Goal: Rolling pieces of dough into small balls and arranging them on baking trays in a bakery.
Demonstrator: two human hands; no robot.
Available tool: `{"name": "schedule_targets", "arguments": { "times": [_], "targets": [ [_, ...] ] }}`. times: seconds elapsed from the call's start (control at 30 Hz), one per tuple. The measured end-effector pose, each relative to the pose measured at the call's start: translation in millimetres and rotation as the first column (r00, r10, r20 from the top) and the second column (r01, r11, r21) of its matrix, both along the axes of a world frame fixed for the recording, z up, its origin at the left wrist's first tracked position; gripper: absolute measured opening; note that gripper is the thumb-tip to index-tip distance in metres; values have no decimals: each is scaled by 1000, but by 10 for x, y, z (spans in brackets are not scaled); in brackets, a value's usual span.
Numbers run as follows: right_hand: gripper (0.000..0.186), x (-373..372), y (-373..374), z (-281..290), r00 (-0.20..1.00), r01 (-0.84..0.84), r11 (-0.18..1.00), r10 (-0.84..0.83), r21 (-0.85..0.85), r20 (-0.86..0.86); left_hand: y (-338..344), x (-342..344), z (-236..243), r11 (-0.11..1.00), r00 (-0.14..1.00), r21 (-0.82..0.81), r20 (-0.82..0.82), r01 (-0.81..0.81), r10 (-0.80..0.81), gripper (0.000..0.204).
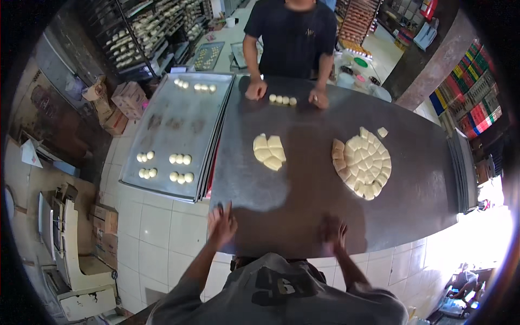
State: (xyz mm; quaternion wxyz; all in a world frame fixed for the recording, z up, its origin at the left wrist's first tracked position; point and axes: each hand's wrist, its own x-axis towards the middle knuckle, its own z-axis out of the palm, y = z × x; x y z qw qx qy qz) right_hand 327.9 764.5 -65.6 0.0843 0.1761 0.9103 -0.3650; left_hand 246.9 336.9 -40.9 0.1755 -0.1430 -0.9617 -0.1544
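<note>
My left hand (pixel 222 225) is at the near left edge of the dark metal worktable (pixel 309 222), its fingers apart and nothing seen in them. Further right, my right hand (pixel 333 233) is over the near edge, smeared by motion, so its fingers cannot be read. Ahead of my hands lie two flat groups of cut dough: a small cluster of dough pieces (pixel 269 151) in the middle and a larger round of dough pieces (pixel 367 165) to the right. One loose dough piece (pixel 382 132) sits just beyond the larger round. Neither hand touches dough.
Across the table a co-worker in a dark shirt (pixel 292 40) has both hands beside a row of dough balls (pixel 283 99). Stacked baking trays (pixel 173 123) with dough balls adjoin on the left. Racks (pixel 151 32) stand behind; a pillar (pixel 433 59) and crates (pixel 471 89) are at right.
</note>
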Motion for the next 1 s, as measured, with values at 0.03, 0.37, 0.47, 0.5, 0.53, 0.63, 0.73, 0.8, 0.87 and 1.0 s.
{"name": "schedule_targets", "arguments": {
  "times": [0.03,0.37,0.47,0.5,0.53,0.63,0.73,0.8,0.87,1.0],
  "targets": [
    [50,-285,-37,176,945,-157,889,261,430,-195,143,-210,18,980,993,191,-83,-62,78,34],
    [25,-257,-259,687,901,-128,787,347,604,-261,-32,23,321,995,989,67,-121,-74,82,10],
    [17,-995,-574,606,934,169,947,-67,272,-350,449,-371,192,909,942,297,-75,-292,327,9],
    [15,-1065,-796,510,927,255,936,-165,242,-338,737,-327,236,887,934,330,-43,-323,355,8],
    [15,-944,-962,462,929,254,937,-168,239,-330,862,-179,197,906,961,347,-45,-242,274,8],
    [25,-237,-1144,483,822,-36,944,214,327,-528,751,506,171,899,993,425,102,-103,65,12],
    [32,-96,-945,580,878,2,983,85,182,-471,418,704,161,837,989,536,141,-113,43,19],
    [36,-197,-973,711,908,91,996,-87,-9,-409,416,660,259,795,987,593,156,-131,47,23],
    [38,-499,-1223,851,894,88,994,-109,-69,-434,547,436,369,773,991,633,126,-38,-54,27],
    [42,-964,-1396,481,700,-332,940,305,84,-646,590,330,614,789,984,610,79,79,-159,30]
  ]
}}
